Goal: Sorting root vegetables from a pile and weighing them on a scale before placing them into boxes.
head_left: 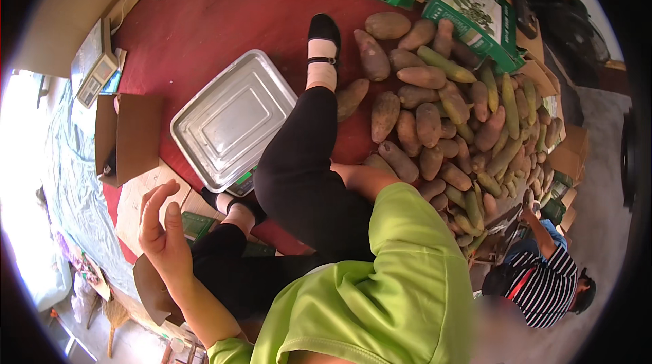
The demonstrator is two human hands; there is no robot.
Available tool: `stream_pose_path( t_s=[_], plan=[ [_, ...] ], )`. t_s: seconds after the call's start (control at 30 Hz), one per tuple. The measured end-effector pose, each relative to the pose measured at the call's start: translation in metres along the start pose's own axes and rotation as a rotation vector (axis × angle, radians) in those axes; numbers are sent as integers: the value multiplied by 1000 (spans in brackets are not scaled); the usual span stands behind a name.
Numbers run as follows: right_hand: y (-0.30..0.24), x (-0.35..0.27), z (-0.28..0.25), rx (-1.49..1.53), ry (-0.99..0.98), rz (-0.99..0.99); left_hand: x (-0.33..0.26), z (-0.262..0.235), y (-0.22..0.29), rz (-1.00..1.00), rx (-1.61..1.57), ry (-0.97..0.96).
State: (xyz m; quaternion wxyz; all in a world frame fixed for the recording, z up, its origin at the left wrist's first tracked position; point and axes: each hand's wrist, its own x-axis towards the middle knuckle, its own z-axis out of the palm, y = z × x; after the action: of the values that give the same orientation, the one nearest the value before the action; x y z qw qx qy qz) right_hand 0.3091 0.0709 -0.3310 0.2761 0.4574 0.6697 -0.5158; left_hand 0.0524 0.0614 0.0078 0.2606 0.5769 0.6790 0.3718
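My left hand (pixel 163 238) is raised at the left, above a pale wooden board (pixel 132 211). Its fingers are loosely bent, with the thumb apart, and nothing is in it. My right forearm (pixel 370 179) reaches behind my bent knee, and the leg hides my right hand and whatever it may touch. In front of me a shallow silver metal tray (pixel 231 119) lies bare, with a green-edged device (pixel 242 184) partly showing under its near edge. To the right, many oblong brown and yellow-green vegetables (pixel 428 125) are heaped on the red floor covering.
Green and white printed cartons (pixel 472 14) stand behind the heap. An upright brown cardboard box (pixel 139 136) is left of the tray. My leg (pixel 305 160) stretches between tray and heap. A person in a striped shirt (pixel 543 282) works at the lower right. A broom (pixel 114 313) stands lower left.
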Motion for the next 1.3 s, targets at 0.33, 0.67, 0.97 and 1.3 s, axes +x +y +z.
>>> stream_pose_path(
  t_s=[0.33,0.67,0.97,1.3],
  plan=[
    [62,-103,-43,-306,253,42,-5,-7,0,23,34,30],
    [133,-250,-61,-144,345,425,0,-3,-11,-2,109,-11],
    [192,-280,17,506,415,463,13,19,-16,-88,-6,-62],
    [207,-269,58,421,263,362,19,31,-21,-137,51,-69]
  ],
)
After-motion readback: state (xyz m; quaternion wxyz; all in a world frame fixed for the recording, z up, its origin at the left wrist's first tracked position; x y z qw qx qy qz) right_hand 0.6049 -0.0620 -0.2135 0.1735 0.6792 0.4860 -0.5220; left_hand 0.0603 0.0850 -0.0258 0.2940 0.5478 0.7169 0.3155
